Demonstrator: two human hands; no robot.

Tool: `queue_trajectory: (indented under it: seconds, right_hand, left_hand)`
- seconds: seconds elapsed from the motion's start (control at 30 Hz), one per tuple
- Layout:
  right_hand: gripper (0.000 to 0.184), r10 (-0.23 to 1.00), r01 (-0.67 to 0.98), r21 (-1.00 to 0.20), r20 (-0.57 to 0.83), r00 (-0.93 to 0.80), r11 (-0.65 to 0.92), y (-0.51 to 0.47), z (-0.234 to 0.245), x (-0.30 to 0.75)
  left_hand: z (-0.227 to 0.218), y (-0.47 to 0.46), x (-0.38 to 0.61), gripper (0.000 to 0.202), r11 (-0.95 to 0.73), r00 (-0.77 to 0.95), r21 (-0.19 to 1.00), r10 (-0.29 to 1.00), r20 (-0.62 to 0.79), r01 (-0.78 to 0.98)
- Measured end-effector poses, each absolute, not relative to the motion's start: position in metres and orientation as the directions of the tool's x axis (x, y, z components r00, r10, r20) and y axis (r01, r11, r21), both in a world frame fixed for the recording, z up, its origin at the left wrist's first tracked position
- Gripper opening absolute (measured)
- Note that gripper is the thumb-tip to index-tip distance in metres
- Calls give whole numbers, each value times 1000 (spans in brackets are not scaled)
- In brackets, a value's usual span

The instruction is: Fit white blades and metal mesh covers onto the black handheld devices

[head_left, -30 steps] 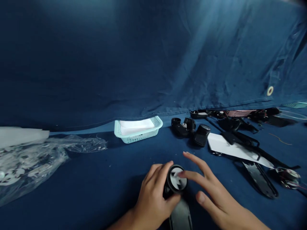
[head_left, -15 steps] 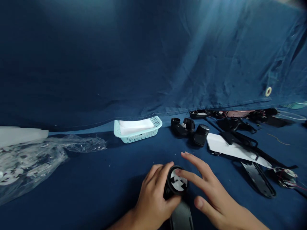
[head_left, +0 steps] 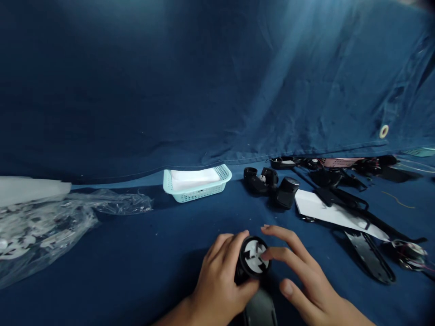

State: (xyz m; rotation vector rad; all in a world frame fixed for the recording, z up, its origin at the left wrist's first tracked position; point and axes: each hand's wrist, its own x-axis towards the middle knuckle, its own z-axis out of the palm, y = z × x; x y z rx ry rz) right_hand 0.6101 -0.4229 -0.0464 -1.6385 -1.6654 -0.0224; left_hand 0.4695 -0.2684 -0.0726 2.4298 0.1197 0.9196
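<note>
My left hand (head_left: 217, 280) is wrapped round a black cylindrical part (head_left: 253, 260) near the bottom middle, thumb on its near side. The part's round end faces up and shows a white fan-shaped piece inside. My right hand (head_left: 302, 280) hovers at its right side with fingers spread, and one fingertip touches the rim of the round end. A dark flat piece (head_left: 260, 310) sticks out toward me from under the cylinder.
A pale green basket (head_left: 197, 182) with white sheets stands behind. Black parts (head_left: 272, 183), a white sheet (head_left: 333, 213) and dark arms (head_left: 370, 258) lie to the right. A clear plastic bag (head_left: 50, 226) of white pieces lies left. A blue cloth (head_left: 204, 81) hangs behind.
My right hand's fingers have drawn in and curled closer to the cylinder's rim. The white fan-shaped piece has turned a little. My left hand keeps its grip.
</note>
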Motion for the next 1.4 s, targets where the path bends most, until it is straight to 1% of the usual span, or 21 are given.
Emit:
queue_trajectory:
  seconds: [0.07,0.13,0.23,0.33,0.4,0.5,0.6,0.67,0.77,0.83,0.9,0.97,1.03,1.07,1.13,1.27,1.33,1.4]
  right_hand:
    - [36,812,840,-495,570,121,222,-425,-48,611]
    - [37,804,829,-505,582,122,240,-427,-49,611]
    - [36,821,853,-494,549,157,168,-427,-48,613]
    - [41,827,894,-428,544,140,130,-423,-47,614]
    - [42,829,907,-404,543,133,119,-422,-47,615]
    - [35,771,878,-462,601,210,121,-425,-49,616]
    - [34,715,849,-508,648,264,146,-429,-50,616]
    - [32,740,867,-475,636,219,151,-428,-48,616]
    - [44,814,925,-349,574,85,149,-424,-44,615]
    - [49,834,944,-296,549,44,145,-422,-43,615]
    - [45,803,936,-319,591,75,148,-422,-43,616]
    - [41,734,912,-366,668,118,187,-424,-43,616]
    - [38,687,899,-375,716,126,226,-426,-43,616]
    - [36,685,899,-369,719,115,236,-427,-43,616]
    - [32,720,906,-355,688,86,231,-427,-42,615]
    - [42,801,929,-326,596,57,176,-423,-43,614]
    - [39,797,910,-370,599,80,187,-424,-44,614]
    - [43,766,859,-453,631,120,239,-426,-45,615]
  left_hand:
    - [-73,-268,470,76,-854,761,510,263,593,-102]
    - [-73,-268,471,76,-854,760,510,264,594,-102]
    - [-73,-267,470,76,-850,766,516,260,587,-107]
    - [-72,-266,469,76,-846,776,519,244,582,-124]
    - [-71,-265,468,76,-846,778,517,239,581,-126]
    - [-72,-265,468,75,-852,773,509,241,587,-120]
    - [-72,-266,469,77,-855,769,505,243,591,-117]
    - [-72,-267,469,78,-854,771,506,242,588,-117]
    - [-72,-268,470,77,-850,769,514,253,587,-113]
    - [-72,-268,470,76,-851,767,514,257,588,-110]
    - [-72,-267,470,75,-853,767,512,257,588,-107]
    - [-73,-267,470,75,-854,764,510,259,591,-105]
    - [-74,-267,470,75,-853,761,510,259,596,-110]
    - [-74,-266,469,75,-852,761,511,257,596,-112]
    - [-74,-266,469,73,-851,763,513,255,594,-115]
    - [-73,-266,470,76,-850,762,509,240,601,-135]
    - [-74,-267,470,76,-853,761,506,240,603,-132]
    - [-74,-267,471,75,-857,759,502,248,602,-118]
